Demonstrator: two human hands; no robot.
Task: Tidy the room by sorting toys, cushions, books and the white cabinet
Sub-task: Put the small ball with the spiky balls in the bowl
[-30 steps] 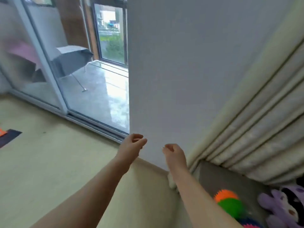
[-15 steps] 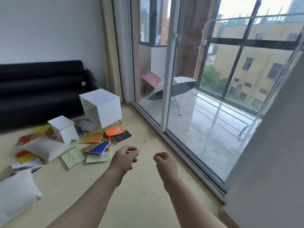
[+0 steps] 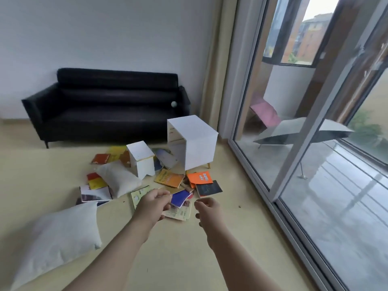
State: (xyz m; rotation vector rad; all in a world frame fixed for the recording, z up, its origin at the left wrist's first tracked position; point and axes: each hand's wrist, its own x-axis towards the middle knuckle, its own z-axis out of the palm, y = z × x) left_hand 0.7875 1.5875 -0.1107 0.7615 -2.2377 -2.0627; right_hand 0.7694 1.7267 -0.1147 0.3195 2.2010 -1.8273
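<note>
A white cabinet (image 3: 195, 143) stands tilted on the floor near the glass door, with a smaller white drawer box (image 3: 141, 160) to its left. Several books lie scattered around them, among them an orange one (image 3: 199, 177), a blue one (image 3: 179, 198) and a yellow one (image 3: 169, 178). One white cushion (image 3: 117, 178) lies among the books and a bigger one (image 3: 56, 236) lies at the near left. My left hand (image 3: 153, 204) and my right hand (image 3: 207, 210) hang in the air in front of the pile, fingers loosely curled, holding nothing.
A black sofa (image 3: 105, 106) stands against the far wall with a small pale ball (image 3: 173, 104) on it. Sliding glass doors (image 3: 294, 143) run along the right, with an open umbrella (image 3: 300, 131) on the balcony beyond. Bare floor lies between me and the pile.
The view has swung left from the wall and curtain to the sofa and the pile of books. Both hands stay raised in front of me, holding nothing.
</note>
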